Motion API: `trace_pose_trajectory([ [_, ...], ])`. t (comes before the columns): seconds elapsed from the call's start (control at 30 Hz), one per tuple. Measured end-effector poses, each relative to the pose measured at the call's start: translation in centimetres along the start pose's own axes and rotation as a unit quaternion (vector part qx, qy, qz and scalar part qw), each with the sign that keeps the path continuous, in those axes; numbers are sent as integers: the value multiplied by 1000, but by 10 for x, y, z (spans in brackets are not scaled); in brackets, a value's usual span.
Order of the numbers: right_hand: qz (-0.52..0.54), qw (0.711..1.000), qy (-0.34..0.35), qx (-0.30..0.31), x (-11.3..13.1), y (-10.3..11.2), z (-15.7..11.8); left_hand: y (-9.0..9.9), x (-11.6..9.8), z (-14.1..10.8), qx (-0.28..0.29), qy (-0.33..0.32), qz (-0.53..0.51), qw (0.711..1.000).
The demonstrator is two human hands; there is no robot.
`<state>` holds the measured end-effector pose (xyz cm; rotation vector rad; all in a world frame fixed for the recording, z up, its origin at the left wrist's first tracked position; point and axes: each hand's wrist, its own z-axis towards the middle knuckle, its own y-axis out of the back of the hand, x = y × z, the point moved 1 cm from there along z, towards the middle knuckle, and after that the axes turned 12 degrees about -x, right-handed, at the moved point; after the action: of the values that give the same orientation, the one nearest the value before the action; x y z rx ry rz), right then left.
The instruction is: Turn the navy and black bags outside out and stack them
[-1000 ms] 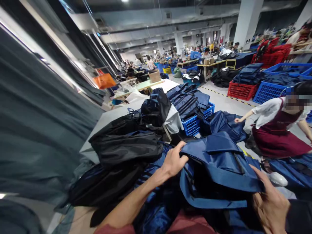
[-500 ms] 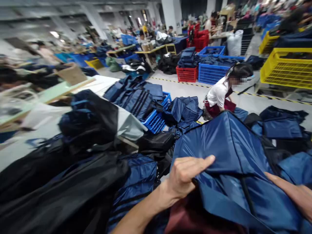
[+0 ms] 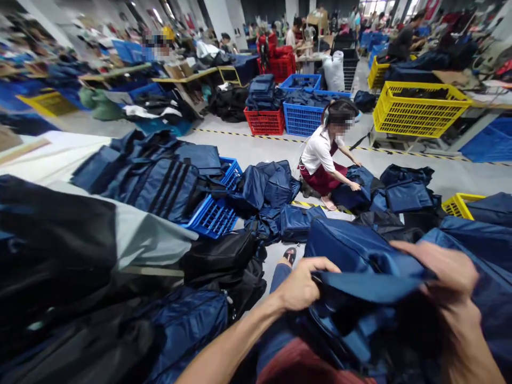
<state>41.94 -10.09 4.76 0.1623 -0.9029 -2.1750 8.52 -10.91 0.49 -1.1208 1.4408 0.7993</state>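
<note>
A shiny navy-blue fabric bag (image 3: 344,245) with dark piped seams hangs in front of me, its opening turned toward me. My left hand (image 3: 302,282) is closed on the near left corner of its rim, the index finger lying along the edge. On the opposite side, my right hand (image 3: 446,272), a little blurred, has its fingers bent over the rim. A flat band of the fabric stretches between both hands. The bag's inside is dark, and its underside is hidden.
Black bags (image 3: 220,256) and blue bags (image 3: 188,320) are heaped at my left. A blue crate (image 3: 214,216) stands beyond. Ahead, a person (image 3: 320,154) crouches on the floor, handling a blue bag. A yellow crate (image 3: 420,109) stands behind at the right.
My view has swung right. The bag has dropped lower and folded down, its opening now facing me. My right hand has moved from the bag's side onto the rim.
</note>
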Motion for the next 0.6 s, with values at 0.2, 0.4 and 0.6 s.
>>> trace_pose_trajectory([
  [0.2, 152, 976, -78, 137, -33, -70, 106, 63, -16, 37, -208, -25, 3, 978],
  [0.4, 176, 939, -172, 239, -57, -97, 133, 84, 2, 82, -409, -121, 110, 898],
  [0.6, 186, 907, -207, 317, -107, -132, 154, 97, 15, 138, -441, -190, 148, 865],
])
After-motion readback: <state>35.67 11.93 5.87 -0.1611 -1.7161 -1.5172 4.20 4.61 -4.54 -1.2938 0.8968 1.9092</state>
